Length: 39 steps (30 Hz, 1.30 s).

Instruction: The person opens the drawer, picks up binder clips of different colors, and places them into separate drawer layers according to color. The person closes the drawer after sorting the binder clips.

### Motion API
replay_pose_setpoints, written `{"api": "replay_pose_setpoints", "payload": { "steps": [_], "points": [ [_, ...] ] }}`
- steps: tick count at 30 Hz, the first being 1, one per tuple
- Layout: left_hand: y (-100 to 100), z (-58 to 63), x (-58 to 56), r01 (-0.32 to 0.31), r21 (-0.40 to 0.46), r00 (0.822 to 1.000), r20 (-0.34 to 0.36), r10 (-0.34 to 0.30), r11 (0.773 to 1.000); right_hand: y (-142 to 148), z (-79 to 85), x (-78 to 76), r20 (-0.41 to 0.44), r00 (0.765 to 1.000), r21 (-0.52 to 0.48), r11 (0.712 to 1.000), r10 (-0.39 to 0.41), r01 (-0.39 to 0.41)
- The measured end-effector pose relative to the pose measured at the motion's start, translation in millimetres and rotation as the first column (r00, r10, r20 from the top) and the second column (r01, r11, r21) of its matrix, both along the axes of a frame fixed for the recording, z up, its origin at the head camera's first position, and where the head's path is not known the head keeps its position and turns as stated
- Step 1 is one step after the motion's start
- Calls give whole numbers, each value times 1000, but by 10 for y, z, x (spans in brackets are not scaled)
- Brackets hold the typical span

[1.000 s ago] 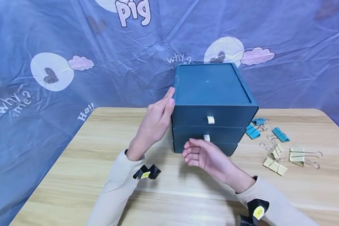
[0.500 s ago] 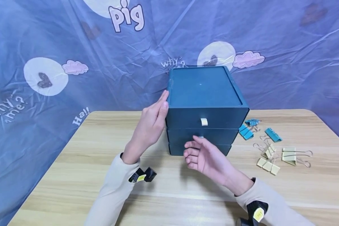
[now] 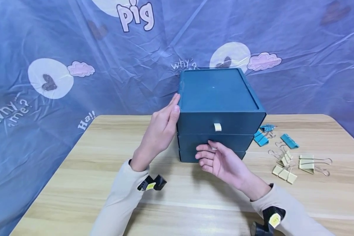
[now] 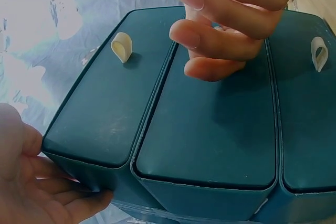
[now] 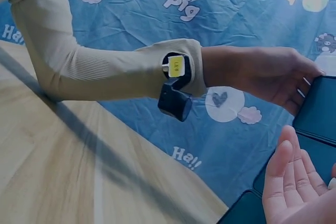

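Observation:
A dark teal three-drawer cabinet (image 3: 221, 95) stands on the table, its drawers closed. My left hand (image 3: 162, 129) lies along the cabinet's left side with fairly straight fingers; the left wrist view shows this hand (image 4: 39, 187) touching the cabinet's edge. In front of the middle drawer (image 3: 191, 141) is my right hand (image 3: 222, 162), palm turned left, fingers loosely bent. Its thumb lies just over the white pull tab (image 3: 214, 148), which is mostly hidden. In the left wrist view my right hand (image 4: 231, 24) covers that tab, while the top (image 4: 122, 48) and bottom (image 4: 318, 54) tabs show.
Right of the cabinet lie several binder clips, blue ones (image 3: 289, 141) nearer the back and pale yellow ones (image 3: 284, 174) nearer the front. The wooden table (image 3: 194, 203) ends at a printed blue cloth (image 3: 135, 72) behind and at left.
My right hand has risen slightly and moved right relative to the cabinet, its thumb passing over the middle tab. My left hand stays against the side. The head view has shifted a little.

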<state>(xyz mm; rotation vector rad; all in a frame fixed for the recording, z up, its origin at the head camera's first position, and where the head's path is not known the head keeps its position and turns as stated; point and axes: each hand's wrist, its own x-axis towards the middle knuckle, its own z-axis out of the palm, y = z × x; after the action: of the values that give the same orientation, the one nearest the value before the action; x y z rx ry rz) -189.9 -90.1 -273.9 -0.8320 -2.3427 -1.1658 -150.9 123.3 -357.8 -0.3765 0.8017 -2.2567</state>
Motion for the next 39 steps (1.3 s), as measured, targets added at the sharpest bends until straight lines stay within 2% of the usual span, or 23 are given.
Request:
{"api": "replay_pose_setpoints", "payload": {
  "steps": [5,13,20,30,39],
  "points": [
    [3,-16,-1,6,-6,1000,7,-6,1000,-12,-7,66,-28,999,57,998,-33,35],
    [-95,-24,51,-29,-20,1000,10,29,999,-110,-36,265,-65,998,155,987,-27,37],
    [-108,-27,45,-39,-18,999,10,39,999,-109,-51,474,-176,984,234,971,-2,44],
    [-35,-13,8,-9,-3,1000,10,9,1000,-22,-10,651,-164,986,255,966,4,39],
    [-7,4,15,-9,0,1000,-7,9,1000,33,10,804,-69,997,244,970,37,-19]
  ]
}}
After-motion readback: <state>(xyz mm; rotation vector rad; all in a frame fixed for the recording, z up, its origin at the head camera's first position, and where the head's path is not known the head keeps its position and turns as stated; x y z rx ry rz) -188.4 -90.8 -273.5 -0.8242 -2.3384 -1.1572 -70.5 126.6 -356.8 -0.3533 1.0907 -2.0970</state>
